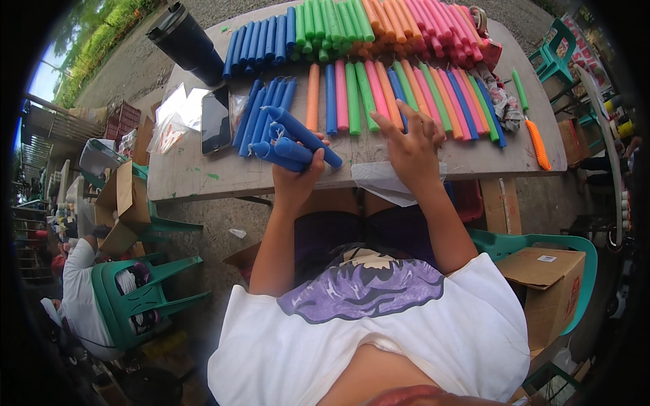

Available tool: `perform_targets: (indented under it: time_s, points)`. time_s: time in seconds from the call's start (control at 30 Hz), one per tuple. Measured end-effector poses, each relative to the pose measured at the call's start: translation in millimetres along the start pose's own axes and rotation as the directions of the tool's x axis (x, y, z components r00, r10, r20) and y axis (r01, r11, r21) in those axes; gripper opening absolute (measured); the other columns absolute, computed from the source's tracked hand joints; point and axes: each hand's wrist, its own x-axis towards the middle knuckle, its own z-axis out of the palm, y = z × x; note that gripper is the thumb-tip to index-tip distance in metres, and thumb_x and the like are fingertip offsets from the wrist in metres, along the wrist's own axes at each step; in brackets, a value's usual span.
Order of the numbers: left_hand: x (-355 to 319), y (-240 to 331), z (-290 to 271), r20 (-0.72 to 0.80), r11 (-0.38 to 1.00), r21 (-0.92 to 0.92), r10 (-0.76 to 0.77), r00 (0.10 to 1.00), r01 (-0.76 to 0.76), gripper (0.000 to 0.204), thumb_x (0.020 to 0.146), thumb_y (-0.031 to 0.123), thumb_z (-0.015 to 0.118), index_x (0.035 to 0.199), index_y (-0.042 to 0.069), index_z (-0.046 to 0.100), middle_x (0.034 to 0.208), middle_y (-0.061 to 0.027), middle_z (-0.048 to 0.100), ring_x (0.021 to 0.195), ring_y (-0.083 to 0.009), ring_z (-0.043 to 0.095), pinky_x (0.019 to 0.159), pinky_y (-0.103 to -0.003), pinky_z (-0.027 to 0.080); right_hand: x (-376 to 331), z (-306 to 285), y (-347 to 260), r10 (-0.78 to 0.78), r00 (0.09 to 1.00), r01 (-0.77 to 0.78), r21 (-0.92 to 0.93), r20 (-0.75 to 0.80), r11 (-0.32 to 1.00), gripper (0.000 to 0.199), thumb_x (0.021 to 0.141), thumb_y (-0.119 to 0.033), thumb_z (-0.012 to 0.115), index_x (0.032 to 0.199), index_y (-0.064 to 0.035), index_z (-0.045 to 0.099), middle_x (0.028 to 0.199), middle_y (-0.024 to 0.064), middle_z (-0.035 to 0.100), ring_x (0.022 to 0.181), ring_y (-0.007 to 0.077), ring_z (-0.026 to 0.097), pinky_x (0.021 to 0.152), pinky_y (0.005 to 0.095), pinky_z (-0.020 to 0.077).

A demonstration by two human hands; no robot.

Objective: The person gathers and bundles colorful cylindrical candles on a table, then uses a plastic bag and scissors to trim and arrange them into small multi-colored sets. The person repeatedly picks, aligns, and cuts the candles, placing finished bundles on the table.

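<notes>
My left hand [298, 179] is closed around a bunch of several blue candles [298, 128], held over the table's near edge with their wicks pointing up and to the left. My right hand [414, 152] has its fingers spread over a row of mixed-colour candles. They reach down by a green candle [364, 95] and a pink candle [376, 88] near the middle; whether they press on them I cannot tell. Loose blue candles [252, 111] lie left of the row. Beneath my right wrist is a white sheet of tissue or paper [379, 181].
Sorted stacks of blue, green, orange and pink candles [443, 27] line the table's [183, 177] far side. A dark tumbler [186, 44] and a phone [216, 122] are at left. An orange utility knife [537, 143] lies right. A person [84, 284] sits left on a green chair [125, 298].
</notes>
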Motion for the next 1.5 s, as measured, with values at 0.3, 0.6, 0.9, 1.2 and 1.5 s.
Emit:
perform_targets:
  time_s: [0.3, 0.6, 0.9, 1.2, 1.5]
  points:
    - [-1, -1, 0, -0.010, 0.999, -0.051, 0.011, 1.000, -0.012, 0.027, 0.089, -0.003, 0.060, 0.116, -0.002, 0.054, 0.111, -0.0136, 0.060, 0.103, -0.0230, 0.065, 0.091, -0.036, 0.053, 0, 2, 1, -0.045, 0.999, 0.045, 0.013, 0.007, 0.999, 0.039, 0.079, -0.011, 0.067, 0.115, -0.0255, 0.069, 0.130, 0.0017, 0.054, 0.120, 0.0209, 0.044, 0.101, 0.0435, 0.0254]
    - [-1, 5, 5, -0.159, 0.979, -0.202, -0.023, 0.987, -0.010, 0.026, 0.090, 0.000, 0.064, 0.115, 0.000, 0.056, 0.109, -0.0094, 0.063, 0.100, -0.0166, 0.064, 0.087, -0.030, 0.053, 18, -5, -38, -0.078, 0.992, 0.071, 0.068, 0.100, 0.995, 0.045, 0.085, -0.024, 0.066, 0.128, -0.0126, 0.060, 0.130, 0.0049, 0.056, 0.120, 0.0212, 0.047, 0.107, 0.0474, 0.0215]
    - [1, 10, -1, -0.113, 0.997, -0.011, 0.079, 0.990, -0.081, 0.018, 0.089, 0.001, 0.066, 0.106, 0.001, 0.061, 0.107, -0.0078, 0.063, 0.099, -0.0148, 0.062, 0.088, -0.029, 0.050, 19, 2, -62, -0.122, 0.982, 0.123, 0.004, 0.145, 0.992, 0.050, 0.086, -0.029, 0.063, 0.133, -0.0113, 0.055, 0.135, 0.0060, 0.055, 0.125, 0.0206, 0.046, 0.109, 0.0491, 0.0185]
    - [-4, 4, 1, -0.145, 0.974, -0.218, 0.030, 0.989, -0.062, 0.031, 0.090, -0.001, 0.063, 0.118, 0.001, 0.051, 0.106, -0.0086, 0.060, 0.100, -0.0181, 0.062, 0.092, -0.034, 0.049, 21, -1, -47, -0.051, 0.994, 0.061, -0.101, 0.096, 0.993, 0.044, 0.087, -0.027, 0.063, 0.127, -0.0102, 0.058, 0.130, 0.0028, 0.057, 0.120, 0.0201, 0.048, 0.108, 0.0480, 0.0212]
    - [-4, -3, -2, -0.091, 0.987, -0.157, 0.019, 0.996, -0.033, 0.050, 0.089, -0.002, 0.063, 0.132, 0.002, 0.039, 0.108, -0.0095, 0.058, 0.103, -0.0200, 0.061, 0.096, -0.038, 0.048, 28, -5, -26, 0.035, 0.988, -0.001, -0.218, 0.152, 0.976, 0.025, 0.086, -0.034, 0.065, 0.097, -0.0112, 0.063, 0.098, 0.0049, 0.056, 0.100, 0.0203, 0.051, 0.095, 0.0411, 0.0296]
